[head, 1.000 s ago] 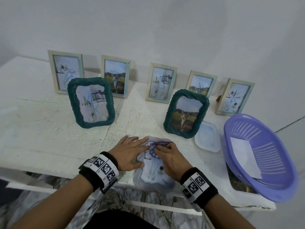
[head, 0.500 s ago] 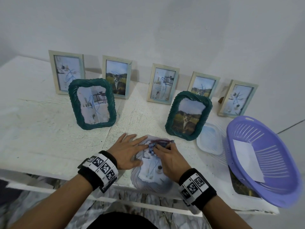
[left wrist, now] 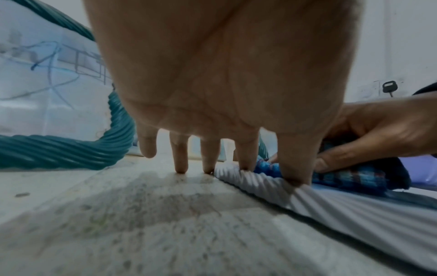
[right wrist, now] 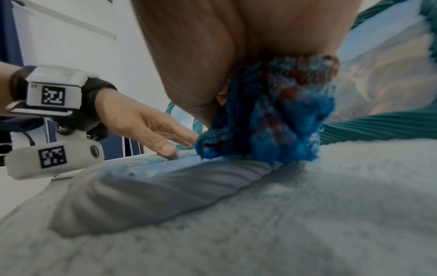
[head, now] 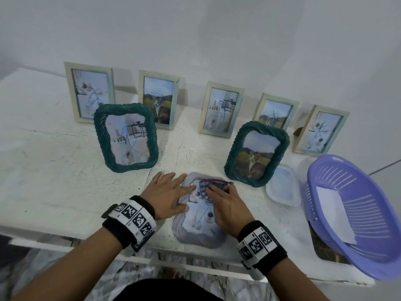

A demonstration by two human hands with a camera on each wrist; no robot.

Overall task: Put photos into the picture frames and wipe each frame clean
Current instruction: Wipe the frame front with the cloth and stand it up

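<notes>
- Two hands are working on one pale ribbed frame (head: 200, 236) that is lying flat at the near edge of the white surface (head: 54, 170).
- The left hand (head: 167, 197) is lying open, fingers straight and spread; in the left wrist view the thumb and forefinger are pressing the frame's ribbed border while the other fingertips (left wrist: 181, 164) are touching the surface just beside it.
- The right hand (head: 225, 205) is curling its fingers round a bunched blue checked cloth (head: 208, 185) and is pressing it onto the far end of the frame, directly beyond the fingertips.
- A photo (head: 199, 216) is showing in the frame's opening, between the two hands.
- A dark green frame (head: 257, 154) holding a landscape photo is standing just beyond the right hand.
- A second green frame (head: 125, 136) is standing beyond the left hand.
- Five pale upright frames (head: 221, 109) are lining the wall, well beyond both hands.
- A clear plastic lid (head: 283, 185) is lying to the right of the right hand.
- A purple basket (head: 355, 213) holding a white sheet is sitting farther right, partly over a loose photo (head: 323, 248).
</notes>
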